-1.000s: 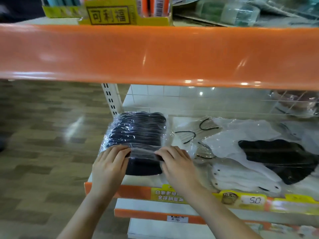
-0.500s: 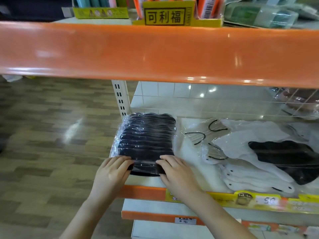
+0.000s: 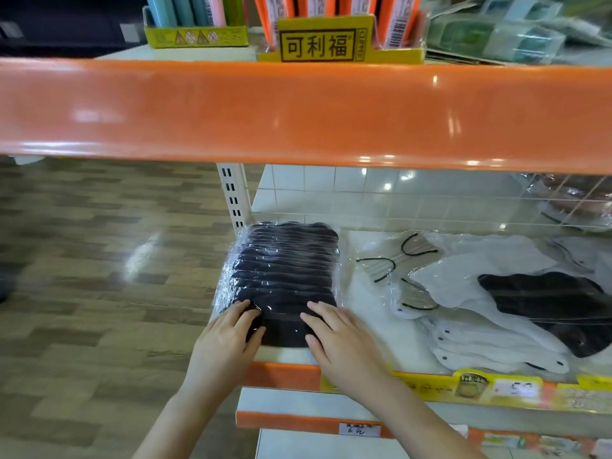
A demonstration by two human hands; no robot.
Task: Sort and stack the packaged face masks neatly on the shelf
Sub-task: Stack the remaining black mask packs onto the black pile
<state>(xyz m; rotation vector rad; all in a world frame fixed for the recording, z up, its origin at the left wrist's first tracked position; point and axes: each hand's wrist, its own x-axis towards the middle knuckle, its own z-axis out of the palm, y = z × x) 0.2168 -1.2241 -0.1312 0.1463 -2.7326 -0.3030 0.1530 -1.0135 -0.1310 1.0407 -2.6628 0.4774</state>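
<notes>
Both hands have slid a little further onto the near end of the stack of black masks (image 3: 284, 270) since a second ago, and the stack sits squarer at the shelf's left end. Left hand (image 3: 228, 339) lies flat with straight fingers pressing the stack's near left corner; right hand (image 3: 337, 336) does the same at the near right corner, fingers spread, nothing pinched in either grip. The stack, wrapped in clear film, runs from near the front edge of the shelf (image 3: 367, 313) back toward the wire grid, its left side at the shelf's left edge beside the slotted upright (image 3: 233, 197).

Bare white shelf lies just right of the stack. Beyond that gap loose white masks (image 3: 480, 329) in clear bags fan out toward the right, with a black mask (image 3: 556, 299) lying over them. An orange shelf lip (image 3: 298, 111) hangs low overhead, and yellow price labels (image 3: 496, 389) line the front edge.
</notes>
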